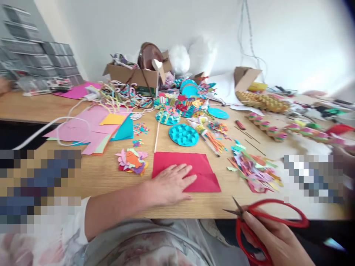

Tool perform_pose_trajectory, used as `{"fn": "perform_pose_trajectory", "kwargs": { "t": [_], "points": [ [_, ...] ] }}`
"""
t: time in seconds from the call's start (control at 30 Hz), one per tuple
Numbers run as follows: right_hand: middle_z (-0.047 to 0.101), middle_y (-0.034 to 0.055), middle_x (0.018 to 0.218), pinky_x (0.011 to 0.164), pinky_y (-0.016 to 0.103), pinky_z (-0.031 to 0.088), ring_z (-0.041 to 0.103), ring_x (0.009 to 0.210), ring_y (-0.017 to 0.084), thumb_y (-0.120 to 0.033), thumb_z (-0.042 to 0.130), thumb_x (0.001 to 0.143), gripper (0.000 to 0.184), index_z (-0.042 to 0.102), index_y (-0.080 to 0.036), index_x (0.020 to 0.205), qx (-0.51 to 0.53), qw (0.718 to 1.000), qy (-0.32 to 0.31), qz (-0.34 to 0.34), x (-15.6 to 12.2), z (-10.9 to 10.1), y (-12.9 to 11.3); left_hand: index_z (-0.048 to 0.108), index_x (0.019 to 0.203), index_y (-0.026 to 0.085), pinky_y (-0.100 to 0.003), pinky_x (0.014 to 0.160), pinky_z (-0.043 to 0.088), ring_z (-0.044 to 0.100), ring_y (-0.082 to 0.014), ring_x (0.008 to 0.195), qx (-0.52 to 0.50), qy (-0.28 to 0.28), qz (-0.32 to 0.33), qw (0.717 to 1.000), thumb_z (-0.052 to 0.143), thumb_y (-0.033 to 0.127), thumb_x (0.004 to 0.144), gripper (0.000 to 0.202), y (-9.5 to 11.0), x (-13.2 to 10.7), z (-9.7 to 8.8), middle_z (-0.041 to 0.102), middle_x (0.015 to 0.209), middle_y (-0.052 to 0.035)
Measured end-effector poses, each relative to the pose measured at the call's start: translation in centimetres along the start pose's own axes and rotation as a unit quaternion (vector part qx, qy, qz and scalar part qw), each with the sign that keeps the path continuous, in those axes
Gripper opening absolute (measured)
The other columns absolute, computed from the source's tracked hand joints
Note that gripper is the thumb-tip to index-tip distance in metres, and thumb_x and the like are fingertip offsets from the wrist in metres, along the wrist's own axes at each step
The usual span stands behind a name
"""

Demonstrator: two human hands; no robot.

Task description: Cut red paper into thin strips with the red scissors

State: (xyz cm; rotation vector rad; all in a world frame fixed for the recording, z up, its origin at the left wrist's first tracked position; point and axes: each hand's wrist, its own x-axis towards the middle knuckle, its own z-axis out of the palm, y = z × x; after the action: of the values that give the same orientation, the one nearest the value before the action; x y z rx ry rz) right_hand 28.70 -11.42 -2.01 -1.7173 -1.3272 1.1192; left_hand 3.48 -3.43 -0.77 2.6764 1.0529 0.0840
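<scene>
My left hand [173, 183] lies flat, fingers spread, on a folded sheet of red paper [199, 162] at the front of the table. In my right hand [273, 234] is a pair of scissors [283, 205] with big red handles; the blades stand apart and point left, just off the table edge. Left of the red paper sits a small pile of paper cutouts [133, 161], an orange fish shape on top. A thin wooden stick [157, 137] touches the paper's upper left corner. Behind it lies a blue round piece with raised folds [183, 135].
Paper scraps [251, 166] are heaped to the right. Coloured sheets [83, 123] and a white cable [36, 132] lie left. Behind are a cardboard box [130, 78], yarn and paper fish. Other people sit at both sides.
</scene>
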Motion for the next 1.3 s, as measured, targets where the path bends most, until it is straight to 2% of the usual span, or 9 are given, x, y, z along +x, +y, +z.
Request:
{"fn": "perform_pose_trajectory", "kwargs": {
  "t": [0.13,0.23,0.37,0.5,0.57,0.7,0.9,1.3],
  "points": [
    [0.039,-0.0044,0.047,0.040,0.019,0.027,0.032,0.043,0.007,-0.053,0.061,0.068,0.040,0.052,-0.016,0.055,0.045,0.998,-0.032,0.038,0.1,0.0,-1.5,0.036,0.132,0.022,-0.048,0.103,0.022,0.024,-0.0294,0.131,0.018,-0.042,0.015,0.999,0.038,0.046,0.085,0.053,-0.5,0.6,0.5,0.028,0.143,-0.0156],
    [0.036,-0.0055,0.044,0.040,0.019,0.023,0.030,0.041,0.007,-0.053,0.058,0.070,0.042,0.047,-0.016,0.054,0.034,0.996,-0.061,0.057,0.3,-0.6,-1.3,0.037,0.132,0.025,-0.048,0.103,0.022,0.024,-0.0279,0.131,0.036,-0.035,0.043,0.998,0.035,0.046,0.086,0.050,-0.3,0.3,0.8,0.029,0.143,-0.0136],
    [0.035,-0.0070,0.044,0.038,0.019,0.019,0.028,0.038,0.006,-0.050,0.051,0.077,0.038,0.044,-0.018,0.058,0.011,0.996,-0.073,0.055,0.6,-1.5,-0.5,0.041,0.129,0.025,-0.048,0.102,0.025,0.028,-0.0278,0.129,0.070,-0.024,0.068,0.995,0.044,0.041,0.084,0.048,0.2,-0.4,1.3,0.034,0.141,-0.0115],
    [0.031,-0.0078,0.047,0.038,0.019,0.020,0.028,0.040,0.006,-0.044,0.049,0.078,0.032,0.043,-0.018,0.060,-0.044,0.998,-0.036,0.039,0.5,-1.5,-0.3,0.047,0.122,0.023,-0.040,0.105,0.022,0.031,-0.0212,0.128,0.069,0.025,0.121,0.990,0.043,0.037,0.086,0.040,0.9,-0.5,1.3,0.039,0.139,-0.0059],
    [0.030,-0.0073,0.049,0.039,0.019,0.022,0.028,0.042,0.006,-0.040,0.048,0.078,0.030,0.043,-0.018,0.059,-0.083,0.996,-0.019,0.026,0.4,-1.1,-0.5,0.044,0.125,0.021,-0.037,0.105,0.022,0.033,-0.0194,0.127,0.071,0.039,0.145,0.986,0.045,0.033,0.085,0.042,1.4,0.0,1.2,0.041,0.138,-0.0051],
    [0.028,-0.0071,0.049,0.039,0.020,0.020,0.026,0.043,0.007,-0.036,0.044,0.079,0.026,0.043,-0.019,0.059,-0.117,0.992,-0.028,0.032,0.2,-0.5,-0.8,0.037,0.130,0.018,-0.035,0.104,0.024,0.034,-0.0192,0.126,0.078,0.055,0.178,0.979,0.047,0.030,0.084,0.049,2.3,1.2,1.3,0.042,0.137,-0.0052],
    [0.034,-0.0062,0.048,0.042,0.020,0.023,0.028,0.044,0.008,-0.030,0.043,0.080,0.026,0.045,-0.018,0.057,-0.237,0.971,-0.019,-0.024,0.5,-0.9,-0.9,0.038,0.130,0.017,-0.036,0.102,0.026,0.037,-0.0206,0.124,0.084,0.050,0.198,0.975,0.046,0.027,0.084,0.048,2.4,2.1,2.2,0.044,0.136,-0.0057],
    [0.040,-0.0054,0.046,0.045,0.020,0.022,0.029,0.045,0.008,-0.027,0.051,0.079,0.028,0.051,-0.016,0.053,-0.294,0.954,-0.029,-0.052,1.2,-0.8,-2.1,0.036,0.131,0.017,-0.035,0.103,0.027,0.036,-0.0199,0.125,0.061,0.043,0.211,0.975,0.046,0.023,0.083,0.049,2.0,1.6,2.5,0.043,0.136,-0.0064]
  ]
}}
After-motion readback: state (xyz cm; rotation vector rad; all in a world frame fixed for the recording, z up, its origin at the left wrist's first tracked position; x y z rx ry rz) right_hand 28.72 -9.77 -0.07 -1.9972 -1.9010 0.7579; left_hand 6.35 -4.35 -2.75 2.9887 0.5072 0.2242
